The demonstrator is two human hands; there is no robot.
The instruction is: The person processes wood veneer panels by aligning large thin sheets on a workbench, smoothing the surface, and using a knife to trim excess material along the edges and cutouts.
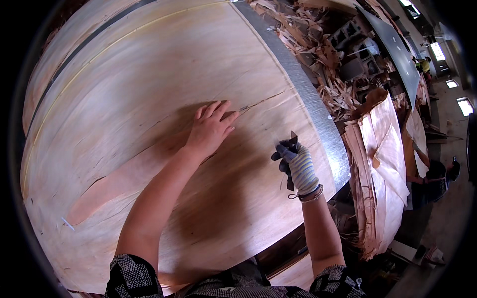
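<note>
A broad pale wood veneer sheet [198,59] spreads across the work surface in front of me. My left hand [211,130] is bare and lies on it with the fingers apart, near the left end of a dark crack [263,101]. A long, darker reddish strip of veneer [124,181] runs from under that hand toward the lower left. My right hand [298,166], in a striped glove with dark fingertips, is closed round a dark utility knife [293,141]. Its blade points away from me, over the right part of the sheet.
A metal edge strip [310,94] borders the sheet on the right. Beyond it stand a folded veneer stack [377,169], veneer scraps [298,30] and grey concrete blocks [355,59]. A yellow line [94,62] crosses the far left. Two other people are visible at the far right.
</note>
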